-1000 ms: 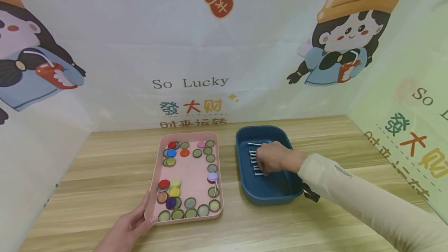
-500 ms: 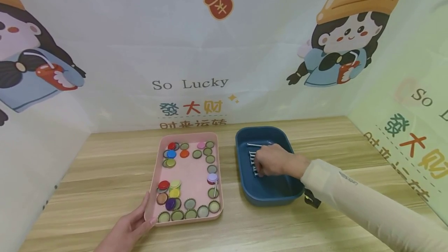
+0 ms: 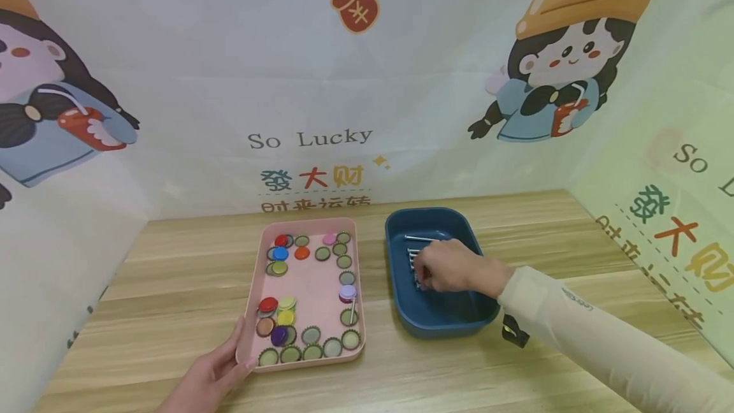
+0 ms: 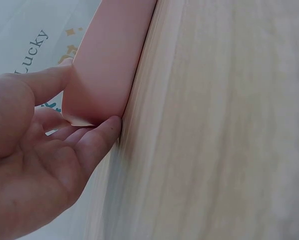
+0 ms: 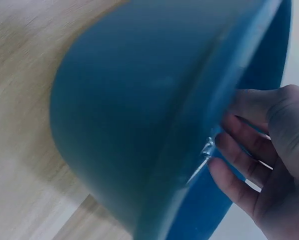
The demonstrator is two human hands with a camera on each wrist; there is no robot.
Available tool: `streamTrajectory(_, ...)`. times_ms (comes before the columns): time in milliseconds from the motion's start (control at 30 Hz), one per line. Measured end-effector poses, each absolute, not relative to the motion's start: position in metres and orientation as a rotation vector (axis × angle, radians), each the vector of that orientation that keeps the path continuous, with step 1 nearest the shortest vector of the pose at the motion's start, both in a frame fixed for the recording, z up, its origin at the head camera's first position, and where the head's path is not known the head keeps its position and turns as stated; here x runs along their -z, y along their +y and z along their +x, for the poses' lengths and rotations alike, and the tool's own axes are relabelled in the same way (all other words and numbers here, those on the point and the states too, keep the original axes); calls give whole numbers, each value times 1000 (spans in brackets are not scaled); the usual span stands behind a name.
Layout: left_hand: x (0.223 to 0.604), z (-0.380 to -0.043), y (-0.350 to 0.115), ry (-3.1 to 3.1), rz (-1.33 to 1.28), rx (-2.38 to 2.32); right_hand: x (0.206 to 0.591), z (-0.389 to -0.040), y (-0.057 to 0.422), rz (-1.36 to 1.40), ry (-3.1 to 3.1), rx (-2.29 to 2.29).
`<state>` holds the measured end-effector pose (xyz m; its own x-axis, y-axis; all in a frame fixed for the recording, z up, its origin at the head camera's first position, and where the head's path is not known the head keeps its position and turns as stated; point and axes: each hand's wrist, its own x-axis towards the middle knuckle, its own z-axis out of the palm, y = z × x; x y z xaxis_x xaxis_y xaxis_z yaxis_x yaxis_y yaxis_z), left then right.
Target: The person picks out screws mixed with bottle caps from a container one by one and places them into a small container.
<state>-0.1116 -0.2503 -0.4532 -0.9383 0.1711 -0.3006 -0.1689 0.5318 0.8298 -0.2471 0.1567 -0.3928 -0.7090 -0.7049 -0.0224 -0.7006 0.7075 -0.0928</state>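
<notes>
My left hand holds the near left corner of a shallow pink tray; in the left wrist view its thumb is at the rim and a fingertip at the lower edge of the wall. Bottle caps in several colours lie in the tray, with one silver screw at its right side. My right hand is inside a deep blue bin, fingers curled at a row of silver screws. The right wrist view has its fingertips right at the screws; the bin wall partly hides the thumb.
One separate screw lies farther back in the bin. A black strap shows beneath the right sleeve. Printed cloth walls enclose the wooden table at the back and sides.
My right hand has shifted slightly over the screws, and the nearest screw's shaft, seen earlier, is now largely covered. The left hand and tray stay in place.
</notes>
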Motion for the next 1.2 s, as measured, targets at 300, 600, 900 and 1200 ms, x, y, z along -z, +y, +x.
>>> streamTrajectory(300,454,-111,-252,2412,-15,-1387,389,-243,156,-1210,2891,235)
streamTrajectory(600,453,-112,-249,2418,-47,-1365,388,-235,150,-1197,2920,386)
streamTrajectory(900,453,-112,-250,2413,-30,-1364,387,-228,142,-1202,2957,402)
streamTrajectory(1200,454,-111,-251,2432,2,-1359,389,-225,136,-1353,3009,392)
